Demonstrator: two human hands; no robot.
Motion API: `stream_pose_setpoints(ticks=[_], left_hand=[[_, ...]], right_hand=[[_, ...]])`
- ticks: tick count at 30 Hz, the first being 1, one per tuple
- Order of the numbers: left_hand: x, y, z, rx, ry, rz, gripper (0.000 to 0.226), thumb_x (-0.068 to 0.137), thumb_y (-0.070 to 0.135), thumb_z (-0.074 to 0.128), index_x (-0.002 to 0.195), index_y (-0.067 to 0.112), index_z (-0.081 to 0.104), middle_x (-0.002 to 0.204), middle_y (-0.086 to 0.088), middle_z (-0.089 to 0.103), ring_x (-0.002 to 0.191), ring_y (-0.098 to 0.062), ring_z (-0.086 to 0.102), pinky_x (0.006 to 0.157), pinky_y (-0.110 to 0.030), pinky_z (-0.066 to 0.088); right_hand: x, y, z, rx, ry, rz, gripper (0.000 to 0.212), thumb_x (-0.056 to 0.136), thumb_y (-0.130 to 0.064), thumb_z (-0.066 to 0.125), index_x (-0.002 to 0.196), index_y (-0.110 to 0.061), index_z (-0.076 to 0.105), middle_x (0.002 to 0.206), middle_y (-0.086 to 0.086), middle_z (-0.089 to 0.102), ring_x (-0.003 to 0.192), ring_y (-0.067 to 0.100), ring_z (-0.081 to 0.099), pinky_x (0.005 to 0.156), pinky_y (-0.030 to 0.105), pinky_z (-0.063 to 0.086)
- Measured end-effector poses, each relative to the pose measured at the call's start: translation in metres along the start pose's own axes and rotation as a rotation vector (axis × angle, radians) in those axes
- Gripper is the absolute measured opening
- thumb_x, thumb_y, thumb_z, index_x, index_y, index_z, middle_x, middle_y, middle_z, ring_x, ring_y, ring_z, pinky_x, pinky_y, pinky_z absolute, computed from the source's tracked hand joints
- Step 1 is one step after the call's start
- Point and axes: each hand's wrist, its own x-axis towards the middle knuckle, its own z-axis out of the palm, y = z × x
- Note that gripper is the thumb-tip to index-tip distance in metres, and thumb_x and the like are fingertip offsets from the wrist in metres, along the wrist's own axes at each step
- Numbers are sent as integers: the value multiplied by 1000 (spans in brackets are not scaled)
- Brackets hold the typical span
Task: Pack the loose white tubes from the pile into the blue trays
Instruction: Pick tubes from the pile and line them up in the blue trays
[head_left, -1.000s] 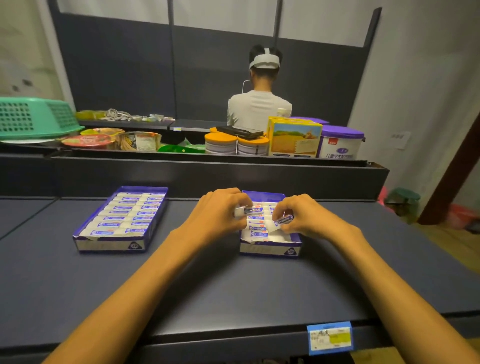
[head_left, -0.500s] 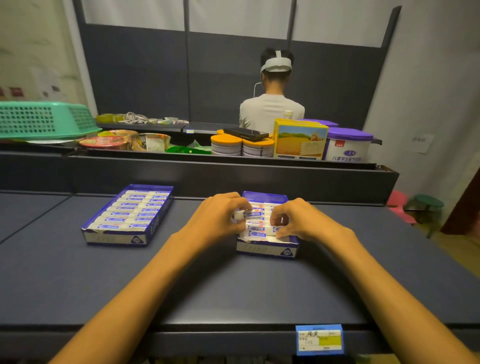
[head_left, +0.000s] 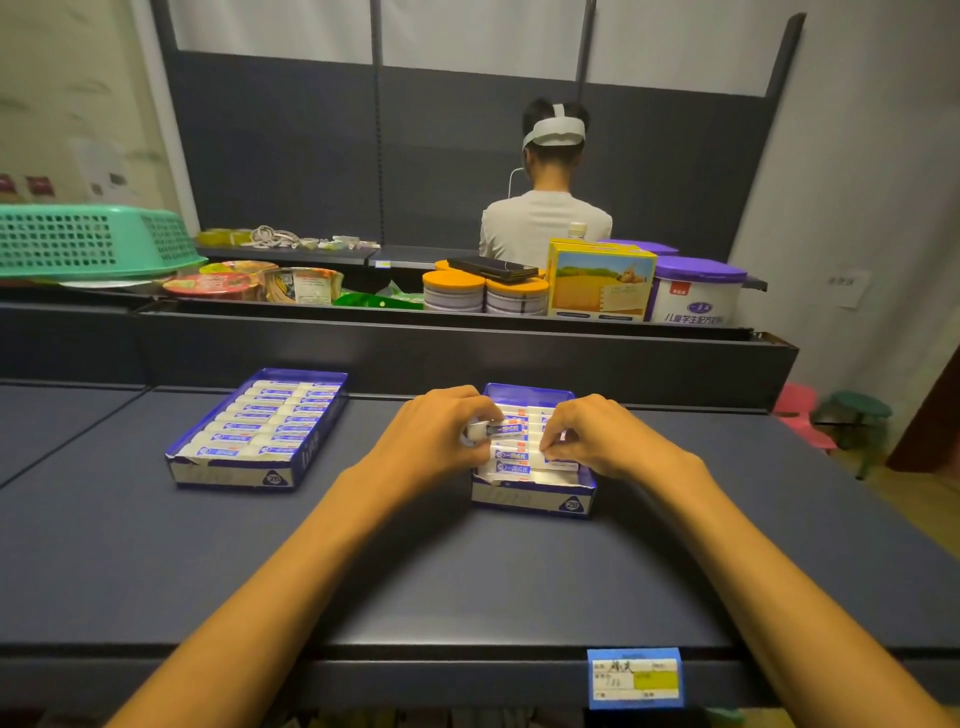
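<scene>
Two blue trays stand on the dark shelf top. The left blue tray (head_left: 280, 475) holds two neat rows of white tubes with blue labels. The right blue tray (head_left: 535, 499) sits in front of me, partly filled with white tubes (head_left: 511, 467). My left hand (head_left: 441, 434) is over this tray's left edge, fingers pinched on a white tube (head_left: 496, 430) by its cap end. My right hand (head_left: 592, 439) rests on the tray's right side, fingertips pressing on a tube among those lying in it. No loose pile shows.
A raised dark ledge (head_left: 467, 353) runs behind the trays. Beyond it stand cans, a yellow box (head_left: 600, 283), a purple-lidded tub (head_left: 696, 291), noodle bowls and a green basket (head_left: 88, 241). A person (head_left: 545, 208) sits with their back to me. A blue price tag (head_left: 635, 678) hangs on the front edge.
My right hand has lowered its tube from a raised tilt down into the right tray. My left hand keeps hold of its tube at the left edge. The view has shifted slightly.
</scene>
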Motion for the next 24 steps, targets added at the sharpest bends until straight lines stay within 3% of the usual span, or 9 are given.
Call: stream_pose_setpoints(ticks=[3, 15, 20, 24], left_hand=[[0, 0, 0, 0, 1, -2, 36, 85, 32, 71, 118, 22, 63, 120, 4, 63, 108, -12, 58, 78, -26, 53], [4, 3, 2, -99, 75, -17, 30, 80, 25, 75, 109, 23, 69, 109, 6, 69, 95, -9, 61, 79, -35, 56], [15, 20, 4, -214, 49, 5, 25, 80, 20, 77, 104, 21, 69, 104, 5, 71, 88, -7, 63, 74, -28, 57], [28, 37, 11, -242, -43, -7, 25, 77, 19, 79, 99, 22, 69, 101, 6, 71, 85, -8, 66, 77, -31, 59]], right_hand=[[0, 3, -1, 48, -22, -11, 25, 90, -27, 67, 114, -21, 69, 120, -2, 65, 101, 8, 55, 67, 13, 41], [-1, 10, 5, 129, 7, -18, 27, 88, -29, 68, 114, -21, 68, 121, -3, 65, 103, 7, 56, 69, 12, 45], [-15, 22, -1, 200, 192, 38, 32, 88, -33, 68, 119, -25, 62, 119, -10, 59, 104, 5, 50, 76, 19, 45], [-28, 35, -1, 242, 200, 53, 32, 87, -36, 68, 117, -26, 61, 115, -5, 61, 99, 8, 56, 78, 22, 49]])
